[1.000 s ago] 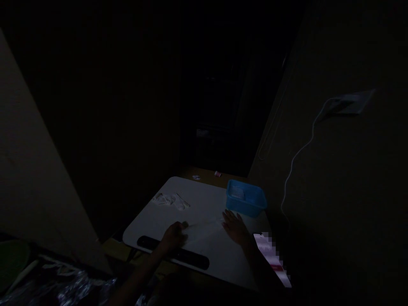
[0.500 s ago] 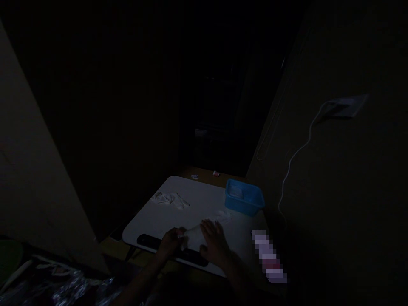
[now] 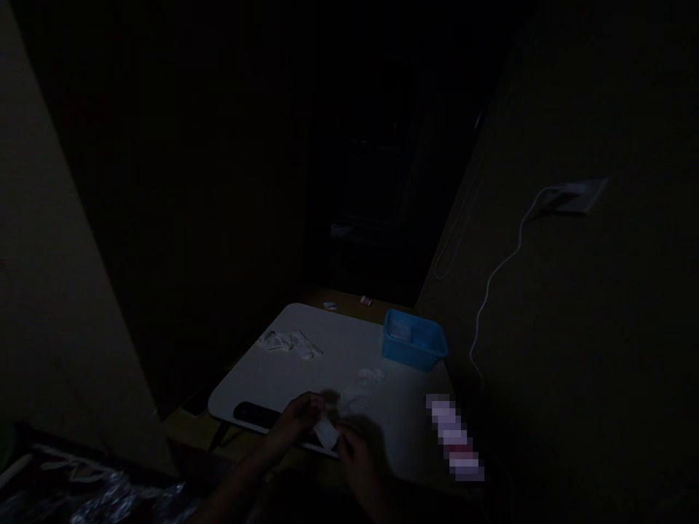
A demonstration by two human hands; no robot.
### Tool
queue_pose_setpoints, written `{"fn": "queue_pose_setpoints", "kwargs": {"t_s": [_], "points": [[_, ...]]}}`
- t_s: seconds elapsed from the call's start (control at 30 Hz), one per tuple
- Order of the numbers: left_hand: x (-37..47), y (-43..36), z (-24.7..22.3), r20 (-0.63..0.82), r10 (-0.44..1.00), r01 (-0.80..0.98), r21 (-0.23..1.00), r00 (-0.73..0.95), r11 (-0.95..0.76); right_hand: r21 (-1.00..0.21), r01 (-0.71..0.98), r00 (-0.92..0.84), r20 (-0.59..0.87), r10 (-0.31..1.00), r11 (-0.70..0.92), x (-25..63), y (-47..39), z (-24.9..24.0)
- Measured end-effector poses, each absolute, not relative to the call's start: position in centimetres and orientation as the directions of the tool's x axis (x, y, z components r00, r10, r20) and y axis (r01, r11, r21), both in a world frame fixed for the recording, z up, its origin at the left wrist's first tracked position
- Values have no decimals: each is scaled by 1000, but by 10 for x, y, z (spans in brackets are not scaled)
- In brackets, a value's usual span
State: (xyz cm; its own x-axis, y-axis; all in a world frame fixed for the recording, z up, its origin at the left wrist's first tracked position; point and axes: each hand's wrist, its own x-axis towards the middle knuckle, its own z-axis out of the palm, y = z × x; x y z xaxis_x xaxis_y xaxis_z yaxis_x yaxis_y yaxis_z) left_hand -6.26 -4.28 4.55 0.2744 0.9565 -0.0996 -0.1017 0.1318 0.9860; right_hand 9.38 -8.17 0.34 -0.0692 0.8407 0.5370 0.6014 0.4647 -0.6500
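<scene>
In dim light, a small thin white piece (image 3: 326,432), perhaps folded paper or film, is stretched between my two hands near the front edge of the white folding table (image 3: 338,331). My left hand (image 3: 301,413) pinches its upper left end. The fingers of my right hand (image 3: 352,440) are closed on its lower right end. Just beyond my hands lies a crumpled, see-through white wrapping (image 3: 363,386). Farther back on the left side of the table rest several crumpled white strips (image 3: 292,343), whose kind I cannot make out.
A blue plastic basket (image 3: 412,358) with something pale inside stands at the table's back right. Behind the table, a small red-and-white item (image 3: 365,300) and a white scrap (image 3: 329,306) lie on a brown surface. A white cable (image 3: 491,276) hangs from the right wall.
My right hand has gone from spread fingers over the white piece to a pinch, lower and nearer me. The piece looks smaller and narrower now. The view has shifted slightly.
</scene>
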Motion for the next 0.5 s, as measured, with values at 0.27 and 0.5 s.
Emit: {"fn": "queue_pose_setpoints", "kwargs": {"t_s": [0.27,0.5], "points": [[-50,-41,25,105,888,12,992,447,-124,-850,455,146,366,919,266,110,-89,1],[-43,-52,22,383,785,193,829,487,-525,-882,436,80,235,969,178,110,-112,2]]}}
